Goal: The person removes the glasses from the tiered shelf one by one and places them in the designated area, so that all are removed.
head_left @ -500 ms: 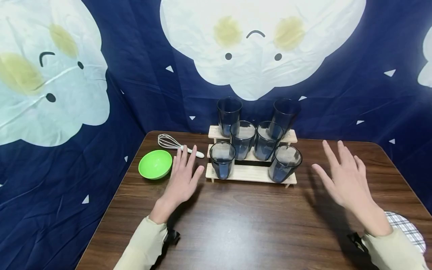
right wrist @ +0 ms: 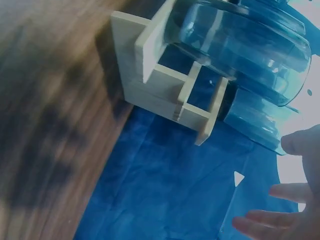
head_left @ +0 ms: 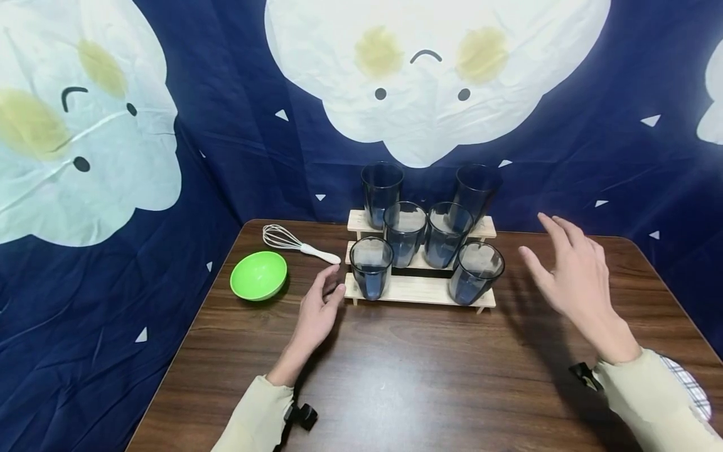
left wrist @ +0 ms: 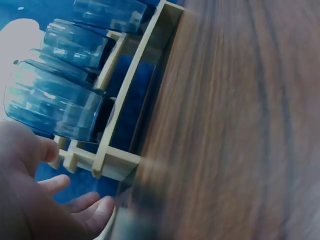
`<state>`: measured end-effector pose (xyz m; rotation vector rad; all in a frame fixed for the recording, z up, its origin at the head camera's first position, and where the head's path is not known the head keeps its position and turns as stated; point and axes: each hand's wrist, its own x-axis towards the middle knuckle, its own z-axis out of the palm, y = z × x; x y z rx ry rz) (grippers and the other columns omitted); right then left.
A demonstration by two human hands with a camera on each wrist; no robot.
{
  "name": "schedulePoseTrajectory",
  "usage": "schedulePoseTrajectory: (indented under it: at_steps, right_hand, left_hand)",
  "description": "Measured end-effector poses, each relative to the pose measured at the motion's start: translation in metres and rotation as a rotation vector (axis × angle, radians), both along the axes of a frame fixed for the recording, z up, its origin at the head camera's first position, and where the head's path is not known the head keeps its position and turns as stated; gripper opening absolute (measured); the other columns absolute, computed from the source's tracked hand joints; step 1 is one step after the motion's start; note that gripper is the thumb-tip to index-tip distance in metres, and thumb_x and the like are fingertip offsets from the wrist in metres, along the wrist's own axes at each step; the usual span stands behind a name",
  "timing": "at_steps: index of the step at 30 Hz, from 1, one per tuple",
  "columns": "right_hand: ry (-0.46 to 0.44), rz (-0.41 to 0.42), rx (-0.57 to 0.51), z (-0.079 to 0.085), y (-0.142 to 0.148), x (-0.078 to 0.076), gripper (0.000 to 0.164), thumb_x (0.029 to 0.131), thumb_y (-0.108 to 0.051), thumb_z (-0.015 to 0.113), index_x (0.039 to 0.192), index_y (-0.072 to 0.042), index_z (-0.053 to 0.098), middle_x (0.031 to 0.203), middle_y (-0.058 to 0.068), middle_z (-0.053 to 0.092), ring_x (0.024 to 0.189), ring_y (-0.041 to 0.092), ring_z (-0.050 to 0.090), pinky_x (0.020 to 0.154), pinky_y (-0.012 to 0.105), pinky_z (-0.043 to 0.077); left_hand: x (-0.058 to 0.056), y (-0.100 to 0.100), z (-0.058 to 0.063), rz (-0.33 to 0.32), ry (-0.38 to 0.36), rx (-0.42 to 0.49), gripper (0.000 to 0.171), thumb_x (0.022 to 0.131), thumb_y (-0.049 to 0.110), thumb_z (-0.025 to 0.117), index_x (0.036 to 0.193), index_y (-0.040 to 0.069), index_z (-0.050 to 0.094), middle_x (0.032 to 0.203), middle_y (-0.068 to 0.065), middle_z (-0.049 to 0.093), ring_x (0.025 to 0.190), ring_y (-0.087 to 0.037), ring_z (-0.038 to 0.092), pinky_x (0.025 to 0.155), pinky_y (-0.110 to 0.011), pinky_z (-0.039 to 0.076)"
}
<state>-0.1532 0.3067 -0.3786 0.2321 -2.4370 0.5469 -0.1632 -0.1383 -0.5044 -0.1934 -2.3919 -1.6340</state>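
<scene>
Several blue-tinted glasses stand on a three-tier light wooden rack (head_left: pixel 420 290) at the table's back. My left hand (head_left: pixel 317 312) is just left of the front left glass (head_left: pixel 371 269), fingers loosely bent and apart from it; the left wrist view shows the same hand (left wrist: pixel 35 185) beside the rack's end with nothing in its grasp. Over the table to the right of the front right glass (head_left: pixel 476 274), my right hand (head_left: pixel 578 276) is raised with fingers extended, holding nothing. In the right wrist view its fingers (right wrist: pixel 270 222) are spread next to the glasses.
A green bowl (head_left: pixel 258 276) sits at the table's left edge, with a white whisk (head_left: pixel 305 247) behind it. Partly under the right sleeve (head_left: pixel 649 395) lies a checked round item (head_left: pixel 690 390). Blue cloth (head_left: pixel 226 125) with cloud faces hangs behind the table.
My left hand has moved right, toward the rack's left end, and its fingers have bent, uncovering the whisk handle. The right hand has shifted slightly up and left.
</scene>
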Motion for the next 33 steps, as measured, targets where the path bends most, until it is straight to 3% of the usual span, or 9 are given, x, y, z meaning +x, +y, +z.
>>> schedulePoseTrajectory:
  at_steps: [5, 8, 11, 16, 20, 24, 29, 33]
  right_hand:
    - [0.044, 0.023, -0.029, 0.011, -0.005, -0.008, 0.063, 0.098, -0.027, 0.077, 0.154, -0.003, 0.062, 0.15, 0.032, 0.06, 0.135, 0.058, 0.055, 0.105, 0.078, 0.043]
    - [0.061, 0.04, -0.046, 0.017, -0.007, -0.013, 0.061, 0.099, -0.025, 0.078, 0.153, -0.003, 0.063, 0.148, 0.031, 0.061, 0.136, 0.055, 0.055, 0.104, 0.076, 0.044]
    - [0.08, 0.06, -0.079, 0.022, -0.011, -0.021, 0.057, 0.099, -0.023, 0.079, 0.151, -0.004, 0.065, 0.146, 0.029, 0.064, 0.133, 0.053, 0.057, 0.102, 0.075, 0.045]
    - [0.144, 0.113, -0.159, 0.029, -0.019, -0.036, 0.051, 0.099, -0.018, 0.081, 0.146, -0.004, 0.07, 0.137, 0.027, 0.069, 0.124, 0.047, 0.063, 0.096, 0.064, 0.049]
    - [0.161, 0.168, -0.217, 0.033, -0.025, -0.047, 0.05, 0.095, -0.011, 0.086, 0.142, -0.004, 0.072, 0.132, 0.023, 0.072, 0.122, 0.041, 0.065, 0.102, 0.035, 0.05]
    - [0.11, 0.211, -0.271, 0.038, -0.032, -0.055, 0.053, 0.092, -0.006, 0.089, 0.142, -0.005, 0.073, 0.135, 0.02, 0.072, 0.123, 0.036, 0.064, 0.102, 0.012, 0.043]
    - [-0.024, 0.198, -0.358, 0.046, -0.041, -0.065, 0.055, 0.094, -0.01, 0.09, 0.146, -0.01, 0.072, 0.142, 0.014, 0.067, 0.127, 0.032, 0.064, 0.1, 0.007, 0.049]
    - [-0.133, 0.193, -0.4, 0.052, -0.048, -0.072, 0.055, 0.096, -0.019, 0.09, 0.147, -0.012, 0.071, 0.151, 0.011, 0.06, 0.135, 0.03, 0.062, 0.109, 0.02, 0.056]
  left_hand:
    - [0.011, 0.013, 0.017, -0.002, -0.086, 0.233, 0.033, 0.108, 0.002, 0.066, 0.14, -0.007, 0.064, 0.133, -0.033, 0.07, 0.12, -0.039, 0.072, 0.103, -0.027, 0.064]
    - [0.014, 0.02, 0.022, 0.011, -0.167, 0.342, 0.03, 0.106, -0.005, 0.065, 0.136, -0.013, 0.062, 0.13, -0.034, 0.07, 0.114, -0.028, 0.072, 0.097, -0.021, 0.063]
    - [0.014, 0.024, 0.022, 0.01, -0.219, 0.404, 0.027, 0.107, -0.008, 0.064, 0.133, -0.015, 0.062, 0.126, -0.033, 0.07, 0.105, -0.014, 0.07, 0.092, -0.022, 0.066]
    - [0.009, 0.023, 0.015, 0.0, -0.225, 0.423, 0.022, 0.106, -0.008, 0.063, 0.126, -0.017, 0.066, 0.116, -0.026, 0.074, 0.095, -0.005, 0.069, 0.089, -0.023, 0.069]
    - [0.005, 0.021, 0.008, -0.002, -0.219, 0.437, 0.02, 0.106, -0.008, 0.064, 0.124, -0.018, 0.067, 0.113, -0.024, 0.076, 0.091, -0.003, 0.071, 0.083, -0.021, 0.07]
    - [0.004, 0.02, 0.003, -0.002, -0.211, 0.434, 0.019, 0.106, -0.008, 0.067, 0.122, -0.017, 0.069, 0.115, -0.024, 0.077, 0.09, -0.002, 0.073, 0.082, -0.021, 0.07]
    - [0.004, 0.02, -0.001, 0.01, -0.177, 0.409, 0.018, 0.105, -0.007, 0.069, 0.121, -0.014, 0.071, 0.111, -0.026, 0.078, 0.089, -0.003, 0.074, 0.082, -0.022, 0.071]
    - [0.004, 0.022, -0.003, 0.034, -0.136, 0.382, 0.017, 0.104, -0.007, 0.07, 0.12, -0.012, 0.073, 0.106, -0.025, 0.079, 0.088, -0.003, 0.074, 0.08, -0.022, 0.071]
